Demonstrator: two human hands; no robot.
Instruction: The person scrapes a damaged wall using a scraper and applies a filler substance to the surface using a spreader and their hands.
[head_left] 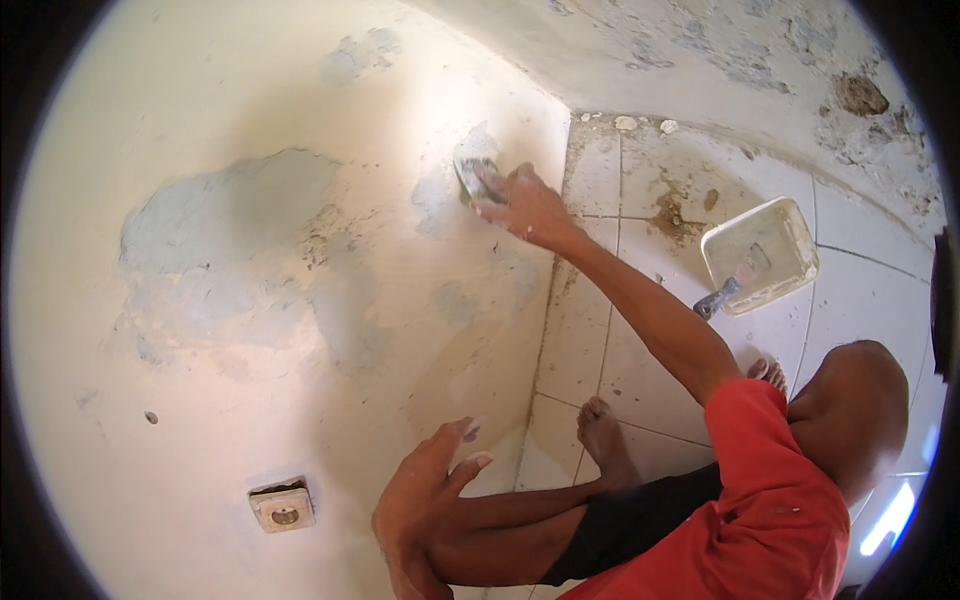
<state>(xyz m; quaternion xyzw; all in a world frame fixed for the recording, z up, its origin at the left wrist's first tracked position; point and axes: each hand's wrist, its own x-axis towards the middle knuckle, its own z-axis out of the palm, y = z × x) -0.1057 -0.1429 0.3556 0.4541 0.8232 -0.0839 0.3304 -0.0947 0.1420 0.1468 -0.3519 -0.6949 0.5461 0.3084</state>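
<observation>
My right hand (540, 208) is closed on a flat, putty-smeared scraper (476, 180), pressed against the cream wall close to the corner. The fingers partly hide the tool, and its handle does not show. Around it lies a patch of grey filler (432, 205). My left hand (425, 485) is near my bent knee at the lower middle, empty, with its thumb and fingers apart. Farther left on the wall spreads a large rough grey patch (230, 210).
A whitish plastic tub (795, 285) stands on the tiled floor, with a putty knife (735, 284) leaning in it. A socket (285, 508) sits low on the wall. The right-hand wall has a dark hole (860, 95) and flaking paint. My bare foot (602, 435) is on the tiles.
</observation>
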